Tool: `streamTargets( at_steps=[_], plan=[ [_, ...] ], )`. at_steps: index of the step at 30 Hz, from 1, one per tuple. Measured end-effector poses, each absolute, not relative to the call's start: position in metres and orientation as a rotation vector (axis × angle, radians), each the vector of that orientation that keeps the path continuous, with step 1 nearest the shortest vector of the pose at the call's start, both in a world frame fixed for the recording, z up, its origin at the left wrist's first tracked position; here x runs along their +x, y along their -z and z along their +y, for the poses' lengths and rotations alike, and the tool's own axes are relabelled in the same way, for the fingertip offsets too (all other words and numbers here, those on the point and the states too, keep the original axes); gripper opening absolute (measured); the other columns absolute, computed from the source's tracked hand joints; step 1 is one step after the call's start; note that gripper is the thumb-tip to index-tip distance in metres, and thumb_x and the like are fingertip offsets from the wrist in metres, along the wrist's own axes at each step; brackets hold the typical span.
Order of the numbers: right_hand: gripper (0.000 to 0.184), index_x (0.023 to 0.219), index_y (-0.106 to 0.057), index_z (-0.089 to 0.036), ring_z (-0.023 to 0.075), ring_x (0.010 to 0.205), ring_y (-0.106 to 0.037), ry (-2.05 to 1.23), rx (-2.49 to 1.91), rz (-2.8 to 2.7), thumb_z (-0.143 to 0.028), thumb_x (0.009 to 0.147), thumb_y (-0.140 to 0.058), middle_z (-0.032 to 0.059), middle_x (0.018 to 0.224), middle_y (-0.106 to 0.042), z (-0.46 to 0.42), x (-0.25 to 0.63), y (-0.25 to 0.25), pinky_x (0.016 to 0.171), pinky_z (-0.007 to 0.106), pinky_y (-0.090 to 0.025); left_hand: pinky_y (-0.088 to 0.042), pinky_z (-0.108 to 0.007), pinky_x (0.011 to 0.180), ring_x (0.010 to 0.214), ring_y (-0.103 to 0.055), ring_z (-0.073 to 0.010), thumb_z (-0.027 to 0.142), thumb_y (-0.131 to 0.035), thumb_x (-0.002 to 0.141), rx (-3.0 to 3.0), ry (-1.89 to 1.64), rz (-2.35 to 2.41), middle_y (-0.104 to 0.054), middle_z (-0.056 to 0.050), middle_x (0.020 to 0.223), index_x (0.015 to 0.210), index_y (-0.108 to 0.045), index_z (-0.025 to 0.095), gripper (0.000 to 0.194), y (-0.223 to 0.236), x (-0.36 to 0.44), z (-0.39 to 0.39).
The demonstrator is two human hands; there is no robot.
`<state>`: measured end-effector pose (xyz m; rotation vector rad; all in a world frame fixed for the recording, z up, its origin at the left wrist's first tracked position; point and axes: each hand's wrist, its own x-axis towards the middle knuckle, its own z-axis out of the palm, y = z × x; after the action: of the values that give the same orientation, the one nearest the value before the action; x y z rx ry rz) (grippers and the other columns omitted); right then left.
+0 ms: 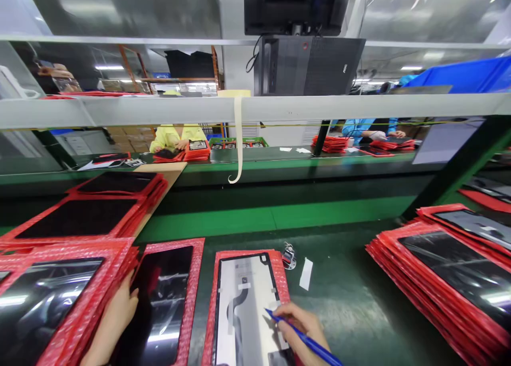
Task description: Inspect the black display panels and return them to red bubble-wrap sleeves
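My right hand grips a slim, pen-like blue tool, its pointed tip over a tablet screen panel. The panel lies back side up on red bubble wrap, showing a pale metal back, a dark flex cable and small pieces of tape. My left hand is at the right edge of a stack of red bubble-wrap sleeves and screens. Its thumb stands apart from the fingers, and some fingertips are hidden by the stack. Beside it lies a dark, glossy screen on red bubble wrap.
More wrapped screens are piled at the far left, another tall stack at right. A small metal part and a white paper strip lie near the panel. Tape hangs from the shelf rail. Two people work across the bench.
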<state>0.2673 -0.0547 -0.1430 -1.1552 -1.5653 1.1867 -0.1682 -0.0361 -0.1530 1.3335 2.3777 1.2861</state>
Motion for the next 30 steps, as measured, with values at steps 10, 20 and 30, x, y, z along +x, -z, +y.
streamTargets(
  at_steps=[10, 20, 30],
  plan=[
    [0.033, 0.056, -0.030, -0.022, 0.0113, 0.049, -0.036, -0.943, -1.297, -1.810, -0.028, 0.080, -0.051, -0.0067, 0.052, -0.032, -0.067, 0.254, 0.159, 0.054, 0.025, -0.029, -0.053, -0.038, 0.059, 0.063, -0.064, -0.0248, 0.063, -0.067, 0.064, 1.116, -1.195, 1.629, -0.064, -0.005, 0.069, 0.082, -0.062, 0.019, 0.047, 0.133, -0.036, -0.057],
    [0.033, 0.058, -0.027, -0.022, 0.0115, 0.050, -0.033, -0.962, -1.264, -1.779, -0.026, 0.079, -0.053, -0.0069, 0.053, -0.031, -0.067, 0.255, 0.167, 0.056, 0.027, -0.026, -0.055, -0.039, 0.075, 0.077, -0.067, -0.0239, 0.059, -0.083, 0.053, 0.725, -1.135, 1.391, -0.071, -0.012, 0.089, 0.088, -0.069, 0.015, 0.058, 0.133, -0.013, -0.073],
    [0.046, 0.063, -0.036, -0.024, 0.0094, 0.044, -0.029, -1.355, -1.174, -1.341, -0.064, 0.083, -0.049, -0.0089, 0.049, -0.034, -0.058, 0.258, 0.174, 0.046, 0.023, -0.025, -0.049, -0.032, 0.071, 0.076, -0.066, -0.0213, 0.040, -0.073, 0.066, 0.747, -1.059, 1.291, -0.069, -0.005, 0.084, 0.096, -0.057, 0.020, 0.040, 0.116, 0.011, -0.057]
  ],
)
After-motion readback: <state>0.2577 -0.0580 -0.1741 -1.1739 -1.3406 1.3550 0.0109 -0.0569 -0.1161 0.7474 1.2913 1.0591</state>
